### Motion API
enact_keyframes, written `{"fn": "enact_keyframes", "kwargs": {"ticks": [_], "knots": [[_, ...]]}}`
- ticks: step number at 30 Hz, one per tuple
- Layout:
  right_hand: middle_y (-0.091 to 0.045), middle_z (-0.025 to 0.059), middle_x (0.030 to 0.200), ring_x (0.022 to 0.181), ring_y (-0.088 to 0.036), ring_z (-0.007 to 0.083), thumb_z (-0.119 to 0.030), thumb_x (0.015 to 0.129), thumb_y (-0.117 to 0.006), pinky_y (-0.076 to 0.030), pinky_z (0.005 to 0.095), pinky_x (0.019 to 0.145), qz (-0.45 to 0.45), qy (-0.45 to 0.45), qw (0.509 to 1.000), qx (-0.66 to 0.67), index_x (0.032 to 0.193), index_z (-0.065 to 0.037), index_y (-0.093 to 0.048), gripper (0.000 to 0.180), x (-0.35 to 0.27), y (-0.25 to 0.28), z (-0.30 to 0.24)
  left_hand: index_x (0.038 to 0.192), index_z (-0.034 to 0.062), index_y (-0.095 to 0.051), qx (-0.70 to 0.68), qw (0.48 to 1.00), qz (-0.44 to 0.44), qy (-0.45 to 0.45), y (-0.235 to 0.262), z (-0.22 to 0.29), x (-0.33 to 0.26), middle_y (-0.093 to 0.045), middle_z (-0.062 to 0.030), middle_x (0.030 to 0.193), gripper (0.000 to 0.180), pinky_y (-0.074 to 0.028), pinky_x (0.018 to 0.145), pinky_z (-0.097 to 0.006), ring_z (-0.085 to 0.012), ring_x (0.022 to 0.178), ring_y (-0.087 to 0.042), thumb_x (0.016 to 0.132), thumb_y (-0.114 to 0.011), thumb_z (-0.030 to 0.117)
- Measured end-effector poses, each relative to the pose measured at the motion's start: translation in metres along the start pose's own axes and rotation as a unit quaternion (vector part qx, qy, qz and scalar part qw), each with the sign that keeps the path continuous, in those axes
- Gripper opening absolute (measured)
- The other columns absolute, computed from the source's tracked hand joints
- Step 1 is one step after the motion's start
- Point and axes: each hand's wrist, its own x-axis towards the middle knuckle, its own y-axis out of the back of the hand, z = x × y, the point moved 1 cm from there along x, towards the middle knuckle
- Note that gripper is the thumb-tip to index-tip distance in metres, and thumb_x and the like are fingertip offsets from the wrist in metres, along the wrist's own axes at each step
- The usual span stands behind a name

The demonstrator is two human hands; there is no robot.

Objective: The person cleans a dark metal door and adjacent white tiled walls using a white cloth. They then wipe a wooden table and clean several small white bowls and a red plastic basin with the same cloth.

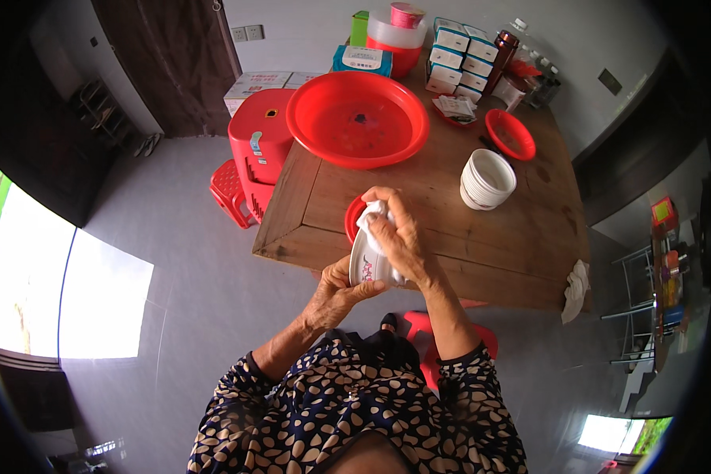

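A white bowl [365,265] with a pink pattern on its outside is tilted on its side over the table's near edge. My left hand [347,288] grips it from below, the thumb along its outer wall. In my right hand [399,237] a crumpled white cloth [374,215] is pinched and pressed against the bowl's upper rim. Behind the bowl, a small red basin [355,215] shows only in part. A stack of white bowls [488,180] stands on the table to the right of my hands.
On the wooden table [442,213] a large red basin [355,118] stands far left and a smaller red bowl [510,134] far right. Stacked boxes [460,59] line the back. A white cloth [576,291] hangs over the right edge. Red stools [262,130] stand left; another stool [423,328] is below.
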Motion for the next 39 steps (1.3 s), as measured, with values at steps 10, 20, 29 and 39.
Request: {"fn": "enact_keyframes", "kwargs": {"ticks": [10,20,29,39], "knots": [[-0.048,0.0195,0.115,0.102,-0.051,0.0316,-0.021,0.093,-0.052,-0.043,0.0384,0.085,0.129,0.114,0.977,-0.128,0.117,-0.003,-0.051,0.030,-0.014,-0.020,-0.006,0.115,0.0050,-0.057,-0.170,0.984,-0.004,-0.053,0.015,0.002,-0.007,-0.062,-0.0024,0.104,0.034,-0.047,0.084,-0.025,-0.0090,0.095,-0.056,0.083,-0.068,0.006],[-0.056,0.0099,0.105,0.101,-0.056,0.0281,-0.017,0.071,-0.068,-0.045,0.0440,0.087,-0.017,0.333,0.899,-0.283,0.092,-0.012,-0.067,0.022,-0.038,-0.052,-0.044,0.126,0.0104,-0.049,0.089,0.992,-0.024,-0.090,0.035,-0.010,-0.014,-0.059,-0.0040,0.110,0.045,-0.043,0.097,-0.034,-0.0168,0.108,-0.055,0.085,-0.066,0.009],[-0.060,0.0072,0.091,0.088,-0.058,0.0173,-0.008,0.090,-0.056,-0.046,0.0290,0.077,0.037,-0.008,0.991,0.130,0.096,-0.006,-0.059,0.007,-0.006,-0.015,0.003,0.120,0.0054,-0.052,-0.210,0.976,-0.047,-0.024,0.020,0.004,-0.015,-0.061,-0.0060,0.111,0.039,-0.049,0.092,-0.036,-0.0162,0.102,-0.059,0.084,-0.065,0.004],[-0.054,0.0204,0.115,0.104,-0.054,0.0363,-0.004,0.080,-0.060,-0.045,0.0412,0.088,0.210,0.146,0.963,-0.082,0.098,-0.001,-0.056,0.018,-0.041,-0.053,0.002,0.126,0.0062,-0.047,-0.305,0.950,0.052,-0.053,0.032,0.009,-0.002,-0.058,-0.0081,0.119,0.046,-0.046,0.097,-0.037,-0.0198,0.109,-0.056,0.084,-0.065,0.008]]}}
